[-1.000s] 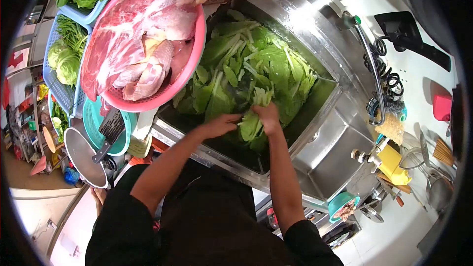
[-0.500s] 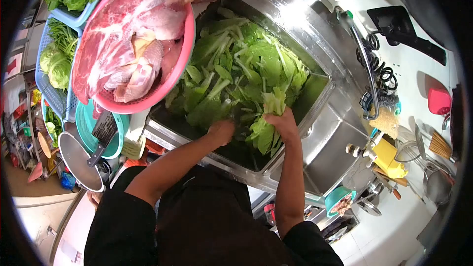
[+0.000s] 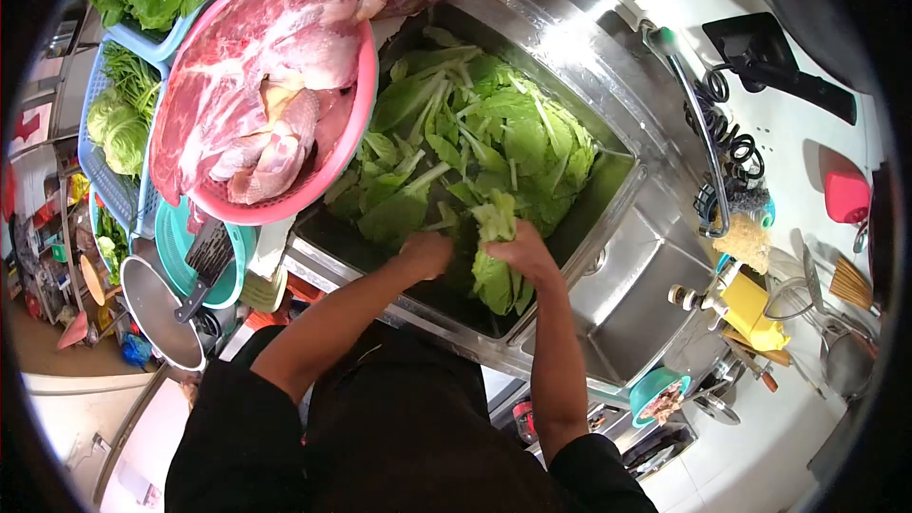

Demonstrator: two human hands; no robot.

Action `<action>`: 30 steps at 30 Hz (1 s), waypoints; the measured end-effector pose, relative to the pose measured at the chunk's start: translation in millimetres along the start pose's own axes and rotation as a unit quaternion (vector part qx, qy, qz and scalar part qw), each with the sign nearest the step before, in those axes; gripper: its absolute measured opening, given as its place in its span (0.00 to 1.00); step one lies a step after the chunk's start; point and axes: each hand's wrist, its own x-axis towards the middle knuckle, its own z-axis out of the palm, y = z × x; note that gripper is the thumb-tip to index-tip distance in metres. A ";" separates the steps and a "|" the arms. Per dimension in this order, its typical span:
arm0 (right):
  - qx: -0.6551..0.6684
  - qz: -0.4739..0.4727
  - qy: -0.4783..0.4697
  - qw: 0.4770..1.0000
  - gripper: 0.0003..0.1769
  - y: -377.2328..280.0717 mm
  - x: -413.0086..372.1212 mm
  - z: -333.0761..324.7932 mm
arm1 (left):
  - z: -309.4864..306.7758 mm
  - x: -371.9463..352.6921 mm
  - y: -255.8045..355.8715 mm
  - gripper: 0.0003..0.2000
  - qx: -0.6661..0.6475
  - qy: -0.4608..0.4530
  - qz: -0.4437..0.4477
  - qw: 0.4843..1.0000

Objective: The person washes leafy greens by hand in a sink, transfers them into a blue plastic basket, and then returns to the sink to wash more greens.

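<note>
Green leaves, cut and wet, packed thick on the water of a steel sink, viewed from straight above. Held a bunch of leaves in the right hand at the near edge of the sink, fingers clenched around its middle, pale leaf ends sticking up above the fist and darker ones hanging below. Pressed the left hand down among the wet greens just beside the bunch, fingers curled under with their tips hidden; could not tell whether they gripped anything. Bare forearms reaching in from black sleeves at the bottom of the view. Over the sink's left side, a pink basket heaped with raw meat, big marbled red cuts and some paler pieces. Further left, a blue crate of leafy vegetables, and nearer the body a cleaver lying in a teal bowl, next to a round metal pan. On the sink's right side, a smaller basin of the same steel, and a long curved tap with a coiled black hose just behind it. Beyond that, a white table carrying a red cup and other kitchen bits too small to make out.
</note>
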 end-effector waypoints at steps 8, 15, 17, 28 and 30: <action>0.111 -0.014 -0.026 0.993 0.22 25.6 49.5 56.3 | -65.8 -40.8 -55.7 0.12 -0.622 0.055 -0.008 0.781; 0.422 0.161 0.157 0.878 0.20 25.6 82.9 75.9 | -75.7 -38.0 -109.6 0.25 -0.382 0.434 -0.119 0.807; 0.465 0.188 0.179 0.847 0.17 23.0 110.2 96.9 | -42.9 8.6 -124.9 0.24 -0.224 0.526 -0.125 0.811; 0.316 0.056 0.040 0.946 0.30 65.8 146.7 94.5 | -80.4 -13.1 -131.3 0.33 -0.665 0.162 0.034 0.728; 0.159 0.111 0.018 0.981 0.42 45.8 131.0 75.0 | -69.2 -7.2 -133.7 0.35 -0.750 0.137 0.016 0.647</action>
